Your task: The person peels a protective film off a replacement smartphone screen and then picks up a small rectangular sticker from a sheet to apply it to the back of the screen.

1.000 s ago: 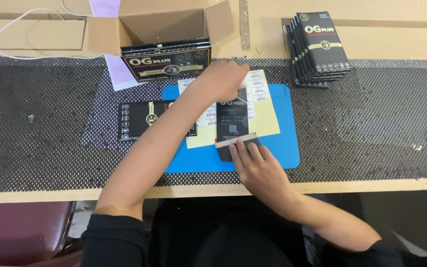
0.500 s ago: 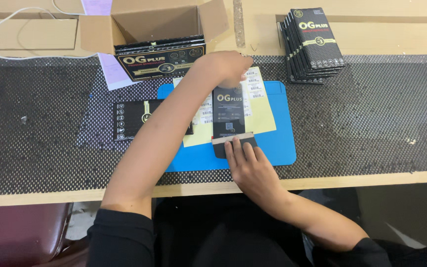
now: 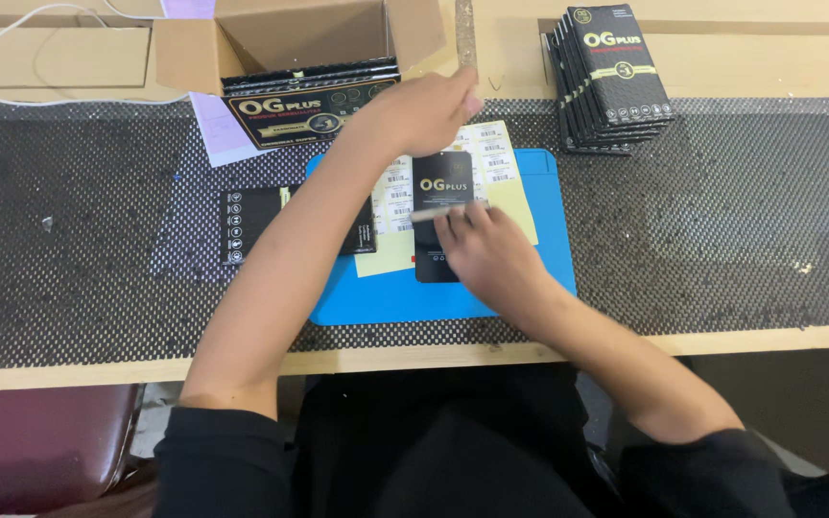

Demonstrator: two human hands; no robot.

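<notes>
A work mat (image 3: 530,288) lies on the desk (image 3: 741,230) near its front edge, about midway along. On the mat rests a sheet of labels (image 3: 496,158), and on that sheet a flat packet (image 3: 443,182). The right hand (image 3: 491,254) lies over the packet's near end; the left hand (image 3: 429,110) is over its far end. Left of the mat lies another packet (image 3: 251,216). Behind it, at the back edge, stands an open carton (image 3: 290,43). Toward the back right corner sits a stack of packets (image 3: 611,77)
</notes>
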